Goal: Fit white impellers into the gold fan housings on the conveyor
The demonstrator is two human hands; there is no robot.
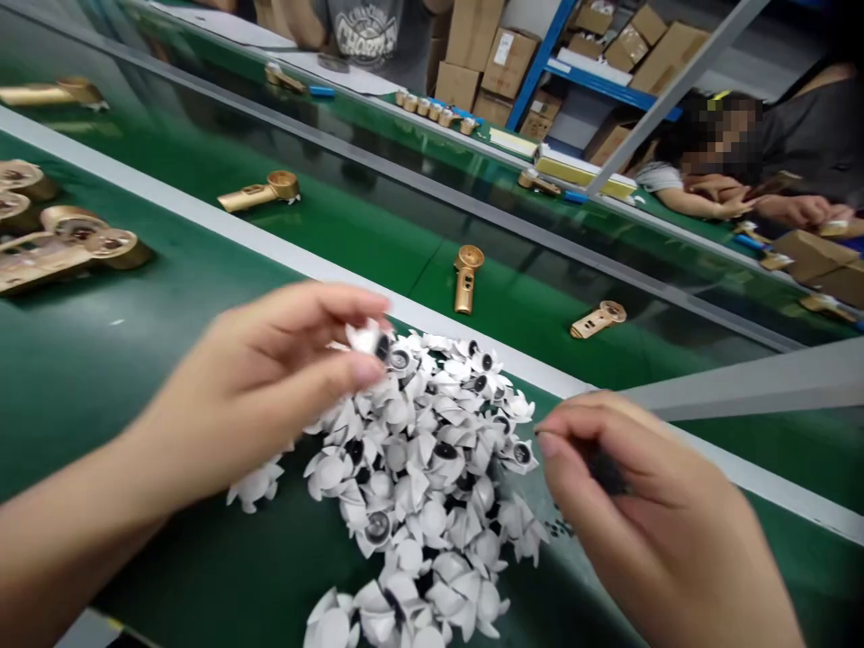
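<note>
My left hand (283, 378) pinches a small white fan blade (365, 338) between thumb and fingers, its dark hub turned to the right. Beneath and beyond it spreads a heap of white fan blades (432, 468), some showing black round hubs. To the right of the heap, my right hand (648, 504) is closed, with thumb and index fingertip pressed together. Whatever lies in that pinch is too small to name. Tiny black bits (559, 529) lie on the green surface beside the right thumb, partly hidden by the hand.
Gold fan housings (74, 238) are stacked at the left. More gold housings (465, 279) lie spaced along the green belt (378, 243) beyond a white rail (202, 202). A grey slanted post (756, 378) stands at right. Across the line, people work near cardboard boxes (509, 63).
</note>
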